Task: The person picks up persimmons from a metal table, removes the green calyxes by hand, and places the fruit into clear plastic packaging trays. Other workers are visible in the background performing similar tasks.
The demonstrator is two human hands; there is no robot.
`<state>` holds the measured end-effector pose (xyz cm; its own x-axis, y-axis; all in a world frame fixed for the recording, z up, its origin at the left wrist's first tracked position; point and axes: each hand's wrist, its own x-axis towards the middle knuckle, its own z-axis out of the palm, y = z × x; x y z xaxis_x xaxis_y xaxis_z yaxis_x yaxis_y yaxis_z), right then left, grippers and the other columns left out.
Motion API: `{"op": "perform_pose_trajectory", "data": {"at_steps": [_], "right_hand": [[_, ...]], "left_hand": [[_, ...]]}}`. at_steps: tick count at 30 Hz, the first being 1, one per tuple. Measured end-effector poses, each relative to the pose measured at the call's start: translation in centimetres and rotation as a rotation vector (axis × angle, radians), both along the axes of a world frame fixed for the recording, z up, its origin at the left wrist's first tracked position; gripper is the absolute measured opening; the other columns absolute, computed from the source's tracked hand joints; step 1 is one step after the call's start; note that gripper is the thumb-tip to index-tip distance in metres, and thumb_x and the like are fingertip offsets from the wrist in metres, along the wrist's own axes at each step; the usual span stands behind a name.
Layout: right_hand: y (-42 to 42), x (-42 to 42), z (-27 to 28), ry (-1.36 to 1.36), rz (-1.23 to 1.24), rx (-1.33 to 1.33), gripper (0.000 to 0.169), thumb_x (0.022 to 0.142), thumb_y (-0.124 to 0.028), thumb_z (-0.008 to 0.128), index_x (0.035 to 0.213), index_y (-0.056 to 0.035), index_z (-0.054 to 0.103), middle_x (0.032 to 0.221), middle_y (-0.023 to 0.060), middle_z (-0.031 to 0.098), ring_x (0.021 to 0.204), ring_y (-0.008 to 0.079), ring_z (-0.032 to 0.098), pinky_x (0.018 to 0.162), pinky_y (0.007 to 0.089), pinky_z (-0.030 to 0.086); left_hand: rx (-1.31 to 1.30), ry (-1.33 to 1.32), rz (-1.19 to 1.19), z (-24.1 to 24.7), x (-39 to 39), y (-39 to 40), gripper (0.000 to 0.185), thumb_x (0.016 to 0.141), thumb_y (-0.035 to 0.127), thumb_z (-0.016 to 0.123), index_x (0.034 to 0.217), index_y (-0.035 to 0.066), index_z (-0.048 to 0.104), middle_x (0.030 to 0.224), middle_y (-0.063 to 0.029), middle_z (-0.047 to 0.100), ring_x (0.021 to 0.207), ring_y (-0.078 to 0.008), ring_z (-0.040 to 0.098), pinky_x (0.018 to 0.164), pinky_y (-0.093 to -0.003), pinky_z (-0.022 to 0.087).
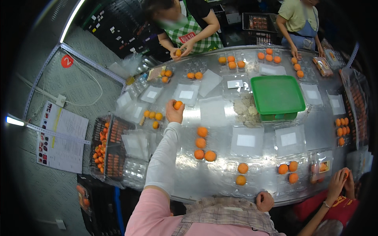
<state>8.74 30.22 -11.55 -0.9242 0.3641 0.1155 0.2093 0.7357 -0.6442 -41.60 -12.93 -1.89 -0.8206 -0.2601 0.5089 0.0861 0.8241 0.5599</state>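
Note:
My left hand (174,111), in a white sleeve, holds a round orange fruit (178,105) above the metal table, left of the middle. Curled at the near table edge is my right hand (265,201), with nothing seen in it. Between the hands, several orange fruits (200,143) sit in a clear plastic tray. Nearer my right hand, two fruits (241,180) lie in another clear tray, and three (293,178) in the one right of it. Left of my left hand is a group of smaller yellow-orange fruits (152,115).
A green plastic lid or tray (277,94) rests on a green container. At left stands a black crate (108,147) of orange fruits. Clear packs with white pads (246,140) are spread about. Two people stand across the table; a co-worker's hands (342,180) hold a fruit at right.

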Motion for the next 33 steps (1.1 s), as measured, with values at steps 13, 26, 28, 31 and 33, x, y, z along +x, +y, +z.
{"op": "perform_pose_trajectory", "data": {"at_steps": [13, 26, 28, 31, 33], "right_hand": [[-0.5, 0.0, 0.3, 0.007, -0.096, 0.003, 0.009, 0.083, -0.015, 0.073, 0.079, -0.0109, 0.066, 0.073, 0.0064, 0.065, 0.072, 0.0330, 0.064, 0.067, 0.0475, 0.048], [-0.5, 0.2, 0.4, 0.026, -0.107, -0.010, 0.009, 0.082, -0.017, 0.073, 0.077, -0.0107, 0.069, 0.075, 0.0069, 0.068, 0.074, 0.0331, 0.067, 0.070, 0.0478, 0.049], [-0.6, 0.2, 0.5, 0.019, -0.106, -0.013, 0.009, 0.082, -0.017, 0.073, 0.077, -0.0106, 0.069, 0.075, 0.0071, 0.068, 0.074, 0.0331, 0.067, 0.070, 0.0480, 0.049], [-0.7, 0.1, 0.5, 0.020, -0.116, -0.009, 0.009, 0.082, -0.016, 0.072, 0.077, -0.0102, 0.068, 0.075, 0.0073, 0.068, 0.074, 0.0334, 0.066, 0.069, 0.0485, 0.048], [-0.8, 0.2, 0.6, 0.018, -0.135, 0.013, 0.010, 0.082, -0.017, 0.072, 0.076, -0.0099, 0.068, 0.075, 0.0076, 0.068, 0.074, 0.0338, 0.066, 0.068, 0.0490, 0.047]], "left_hand": [[-0.198, -0.049, 0.065, 2.9, -0.1, 1.3, 0.048, 0.082, 0.028, 0.086, 0.120, 0.012, 0.061, 0.117, -0.0138, 0.063, 0.107, -0.0404, 0.065, 0.090, -0.0512, 0.054], [-0.189, -0.065, 0.104, 4.9, -0.4, 1.4, 0.046, 0.084, 0.032, 0.083, 0.119, 0.014, 0.060, 0.119, -0.0123, 0.063, 0.108, -0.0409, 0.066, 0.092, -0.0520, 0.054], [-0.204, -0.078, 0.150, 5.2, -0.8, 1.4, 0.047, 0.084, 0.032, 0.083, 0.121, 0.015, 0.059, 0.120, -0.0106, 0.062, 0.107, -0.0400, 0.067, 0.089, -0.0520, 0.055], [-0.198, -0.087, 0.187, 5.6, -1.5, 1.4, 0.048, 0.084, 0.033, 0.084, 0.122, 0.016, 0.059, 0.121, -0.0107, 0.061, 0.106, -0.0402, 0.067, 0.087, -0.0523, 0.055], [-0.196, -0.076, 0.185, 5.7, -2.2, 1.6, 0.048, 0.084, 0.033, 0.084, 0.121, 0.016, 0.059, 0.121, -0.0114, 0.061, 0.105, -0.0409, 0.068, 0.087, -0.0528, 0.055]]}}
